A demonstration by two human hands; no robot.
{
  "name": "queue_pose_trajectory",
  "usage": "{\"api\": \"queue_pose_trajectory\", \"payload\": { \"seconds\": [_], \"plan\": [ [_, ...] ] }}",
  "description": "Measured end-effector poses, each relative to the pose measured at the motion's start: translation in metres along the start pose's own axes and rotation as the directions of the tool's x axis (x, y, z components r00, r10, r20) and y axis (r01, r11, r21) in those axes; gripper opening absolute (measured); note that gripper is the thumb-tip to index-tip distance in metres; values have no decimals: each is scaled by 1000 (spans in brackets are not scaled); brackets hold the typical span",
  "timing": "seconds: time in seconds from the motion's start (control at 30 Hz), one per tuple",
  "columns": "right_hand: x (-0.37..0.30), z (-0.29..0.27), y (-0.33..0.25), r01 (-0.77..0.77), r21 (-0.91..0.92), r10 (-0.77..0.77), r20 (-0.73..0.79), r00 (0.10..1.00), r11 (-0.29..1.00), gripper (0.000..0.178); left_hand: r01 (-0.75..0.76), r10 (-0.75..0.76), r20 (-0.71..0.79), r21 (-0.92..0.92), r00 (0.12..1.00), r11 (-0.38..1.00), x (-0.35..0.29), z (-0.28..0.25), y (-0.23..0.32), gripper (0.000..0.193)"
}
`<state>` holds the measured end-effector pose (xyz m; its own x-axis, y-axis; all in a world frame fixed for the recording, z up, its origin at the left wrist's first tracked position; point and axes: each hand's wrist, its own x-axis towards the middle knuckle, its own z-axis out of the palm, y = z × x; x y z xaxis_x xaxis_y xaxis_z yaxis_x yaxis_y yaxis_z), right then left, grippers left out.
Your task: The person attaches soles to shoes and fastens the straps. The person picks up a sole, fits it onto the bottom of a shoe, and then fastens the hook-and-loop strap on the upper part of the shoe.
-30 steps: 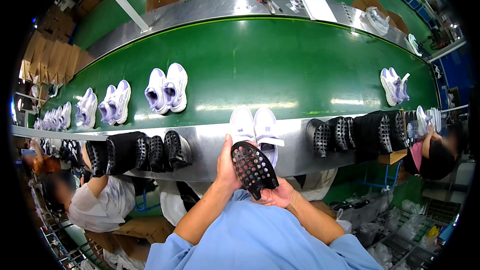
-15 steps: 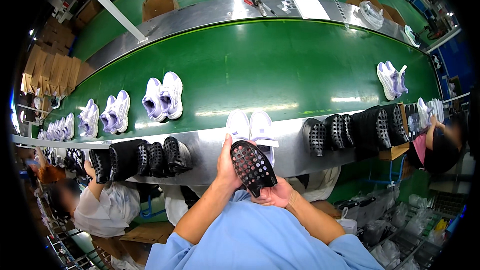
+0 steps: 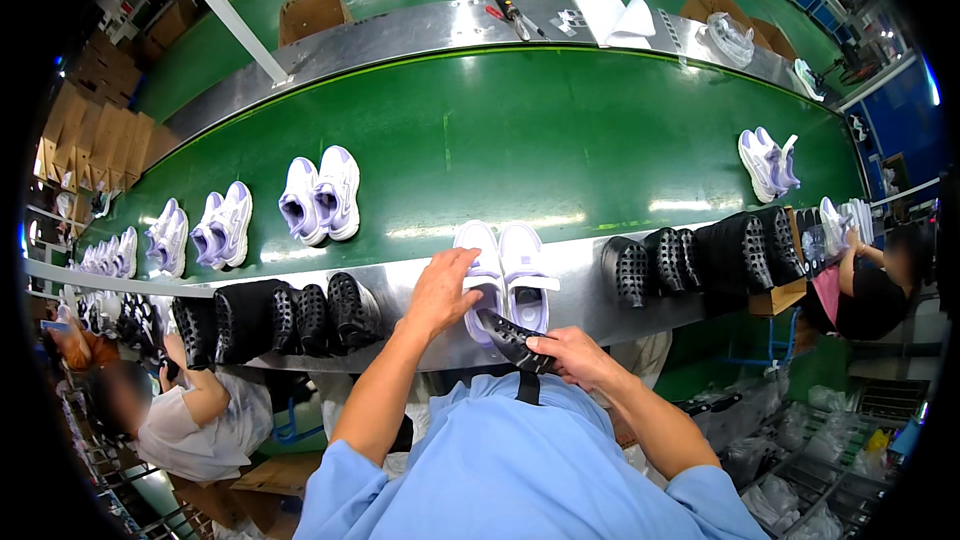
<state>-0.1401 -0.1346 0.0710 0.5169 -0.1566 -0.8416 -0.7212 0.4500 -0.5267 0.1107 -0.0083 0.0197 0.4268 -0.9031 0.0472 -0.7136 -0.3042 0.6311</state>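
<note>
A pair of white and lilac sneakers stands side by side on the metal ledge in front of me, toes pointing away. My left hand (image 3: 440,292) is at the left sneaker (image 3: 478,238), fingers apart over its upper and tongue. My right hand (image 3: 582,356) grips a black perforated shoe tree (image 3: 518,344) by its near end. The shoe tree is tilted, its far tip at the heel opening of the left sneaker; how far it is inside cannot be told. The right sneaker (image 3: 522,252) has its white strap sticking out sideways.
Black perforated shoe trees stand in rows on the ledge at left (image 3: 350,310) and right (image 3: 628,272). Sneaker pairs (image 3: 320,198) sit on the green belt (image 3: 450,160). Across it lie a screwdriver (image 3: 508,8) and white paper (image 3: 600,18). Co-workers sit on both sides.
The shoe tree has come down from upright before my chest to the left sneaker's opening. My left hand has let go of it and moved onto that sneaker. The far paper has lifted.
</note>
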Motion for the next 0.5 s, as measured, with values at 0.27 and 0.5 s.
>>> {"api": "queue_pose_trajectory", "payload": {
  "seconds": [0.27,0.5],
  "plan": [
    [23,41,-39,39,-933,-600,-197,775,357,38,13,5,180,-95,984,995,16,26,-13,33],
    [79,77,-8,13,-992,-816,-94,570,123,25,109,-84,142,-174,986,979,15,26,-15,32]
  ]
}}
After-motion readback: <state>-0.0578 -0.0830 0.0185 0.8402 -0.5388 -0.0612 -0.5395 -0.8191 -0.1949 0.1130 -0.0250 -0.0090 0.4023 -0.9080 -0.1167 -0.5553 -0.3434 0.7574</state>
